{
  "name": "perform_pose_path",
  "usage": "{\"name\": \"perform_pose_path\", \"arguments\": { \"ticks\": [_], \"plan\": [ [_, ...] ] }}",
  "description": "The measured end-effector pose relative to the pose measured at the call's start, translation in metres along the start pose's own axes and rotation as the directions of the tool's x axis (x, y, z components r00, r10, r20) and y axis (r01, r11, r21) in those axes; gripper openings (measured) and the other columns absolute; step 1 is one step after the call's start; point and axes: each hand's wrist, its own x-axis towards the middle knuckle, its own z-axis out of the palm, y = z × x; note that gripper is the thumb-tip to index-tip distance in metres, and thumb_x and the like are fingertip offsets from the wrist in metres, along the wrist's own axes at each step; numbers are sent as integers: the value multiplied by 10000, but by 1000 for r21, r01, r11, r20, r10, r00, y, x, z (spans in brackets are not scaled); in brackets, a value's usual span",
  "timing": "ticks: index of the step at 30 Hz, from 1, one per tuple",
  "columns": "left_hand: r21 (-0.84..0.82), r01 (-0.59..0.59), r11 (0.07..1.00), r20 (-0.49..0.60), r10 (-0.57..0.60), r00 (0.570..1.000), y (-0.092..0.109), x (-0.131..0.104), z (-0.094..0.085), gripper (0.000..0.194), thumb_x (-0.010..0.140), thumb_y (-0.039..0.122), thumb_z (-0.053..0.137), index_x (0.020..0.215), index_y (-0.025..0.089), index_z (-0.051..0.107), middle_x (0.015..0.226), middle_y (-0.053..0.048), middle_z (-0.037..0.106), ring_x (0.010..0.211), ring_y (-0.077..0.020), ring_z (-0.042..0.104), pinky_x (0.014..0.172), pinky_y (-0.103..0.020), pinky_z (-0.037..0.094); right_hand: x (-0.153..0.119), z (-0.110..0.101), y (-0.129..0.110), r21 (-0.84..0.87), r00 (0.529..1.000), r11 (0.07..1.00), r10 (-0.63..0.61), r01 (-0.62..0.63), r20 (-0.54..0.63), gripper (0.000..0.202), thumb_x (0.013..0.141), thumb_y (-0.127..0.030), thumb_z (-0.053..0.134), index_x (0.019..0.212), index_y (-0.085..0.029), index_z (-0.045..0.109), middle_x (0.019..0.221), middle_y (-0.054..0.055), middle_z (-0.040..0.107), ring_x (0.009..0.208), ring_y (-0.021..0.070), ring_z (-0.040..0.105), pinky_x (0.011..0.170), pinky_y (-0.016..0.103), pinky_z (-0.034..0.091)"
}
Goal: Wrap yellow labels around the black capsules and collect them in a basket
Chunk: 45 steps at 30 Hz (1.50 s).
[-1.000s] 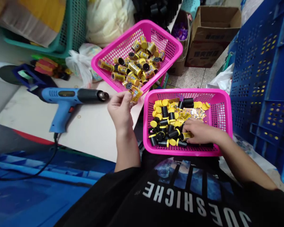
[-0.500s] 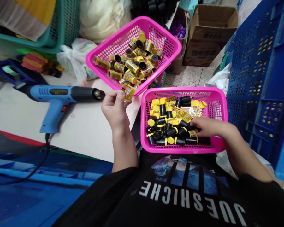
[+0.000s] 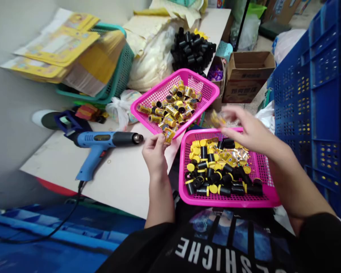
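Note:
My left hand (image 3: pixel 156 153) is closed in a pinch on a yellow printed label sleeve (image 3: pixel 168 135), in front of the far pink basket (image 3: pixel 159 86). Raised above the back edge of the near pink basket (image 3: pixel 230 203), my right hand (image 3: pixel 246 127) grips a yellow printed piece (image 3: pixel 216 119); motion blurs it too much to tell its kind. Black canisters with yellow lids (image 3: pixel 224 190), loose lids and a pile of yellow label sleeves (image 3: pixel 230 155) lie in the near basket. Yellow-wrapped canisters (image 3: pixel 172 110) fill part of the far one.
A blue heat gun (image 3: pixel 93 140) lies on the white table (image 3: pixel 125 170), its nozzle close to my left hand. Blue crates (image 3: pixel 318 113) stand at the right. Black canisters (image 3: pixel 190 51) are heaped behind the far basket, beside a cardboard box (image 3: pixel 244 89).
My right hand has risen out of the near basket with a yellow printed piece. My left hand still pinches its sleeve. The view has tilted up, showing more of the table's far end.

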Motion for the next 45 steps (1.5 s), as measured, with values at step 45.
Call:
{"name": "perform_pose_path", "arguments": {
  "ticks": [45],
  "plan": [
    [84, 187, 979, 383, -205, 901, -14, -52, 35, 310, 659, 428, 913, 835, 187, 827, 783, -33, 789, 657, -125, 691, 658, -237, 563, -33, 98, 43, 397, 964, 890, 144, -225, 223, 294, 807, -243, 602, 1089, -168, 636, 1043, 101, 675, 918, 243, 661, 806, 398, 562]
  ]
}}
